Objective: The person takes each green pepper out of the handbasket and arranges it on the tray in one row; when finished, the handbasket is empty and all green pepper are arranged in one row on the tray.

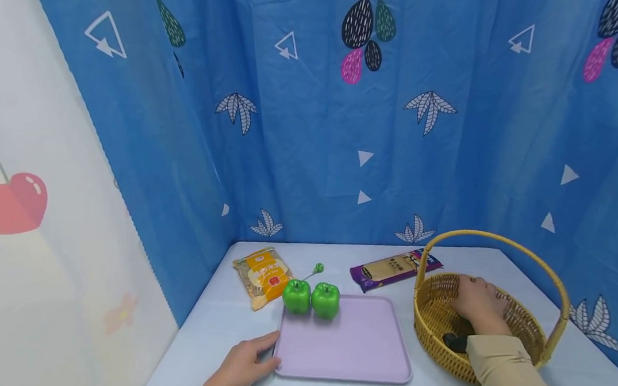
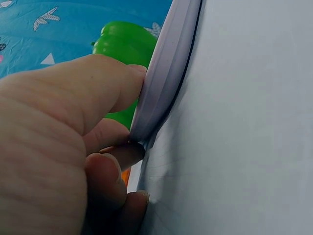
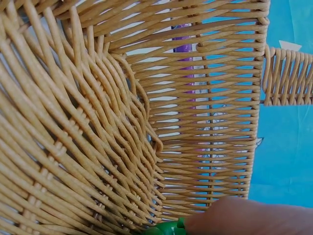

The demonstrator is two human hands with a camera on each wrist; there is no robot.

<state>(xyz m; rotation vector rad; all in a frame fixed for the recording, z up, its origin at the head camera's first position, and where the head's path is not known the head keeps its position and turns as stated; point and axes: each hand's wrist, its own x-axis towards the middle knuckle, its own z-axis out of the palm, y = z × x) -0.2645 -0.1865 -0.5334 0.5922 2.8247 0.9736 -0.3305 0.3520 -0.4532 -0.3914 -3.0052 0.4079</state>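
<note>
My left hand [image 1: 244, 364] rests its thumb and fingertips against the left edge of a pale purple tray [image 1: 346, 344]. Up close in the left wrist view, the thumb [image 2: 112, 81] touches the tray's rim [image 2: 164, 73]. Two green bell peppers [image 1: 311, 299] stand side by side at the tray's back left corner. Inside a wicker basket [image 1: 438, 314] is my right hand [image 1: 479, 300], reaching down. At the bottom of the right wrist view, one of its digits [image 3: 244, 220] grips a shiny green bell pepper [image 3: 168, 228], mostly cut off; the other fingers are hidden.
An orange-and-clear food packet [image 1: 265, 275] lies behind the tray at left, near a small green floret on a pale stem [image 1: 317, 268]. A purple noodle packet [image 1: 395, 268] lies behind, by the basket's tall arched handle [image 1: 497, 239]. Blue curtain [image 1: 327, 129] hangs behind the white table.
</note>
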